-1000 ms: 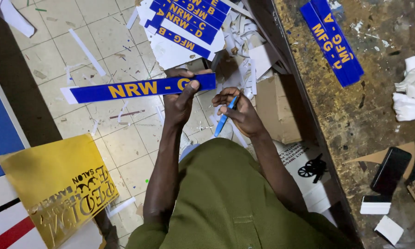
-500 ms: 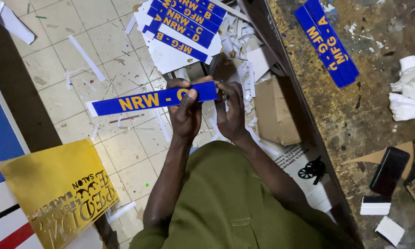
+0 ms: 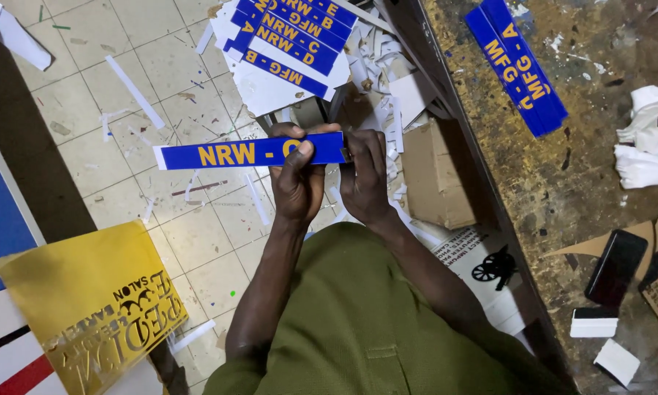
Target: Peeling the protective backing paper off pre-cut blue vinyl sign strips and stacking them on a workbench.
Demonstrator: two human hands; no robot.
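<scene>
Fingers [image 3: 305,150] of the left hand [image 3: 298,183] clamp the long blue plastic strip with yellow letters [image 3: 234,154], held level over the tiled floor [image 3: 73,95]. Right hand [image 3: 364,175] pinches its right end, seemingly peeling there; a slow, careful pull looks best.

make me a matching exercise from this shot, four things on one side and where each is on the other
Things:
1. blue strip
2. gold sign
3. phone
4. cardboard box

Places:
A. on the bench at the right, near the lower edge
B. on the floor, against the bench's side
C. held up in both hands
D. on the floor at lower left

Pairs: 1-C, 2-D, 3-A, 4-B

The left hand grips the strip across its middle; the right hand is at the strip's right end.
</scene>
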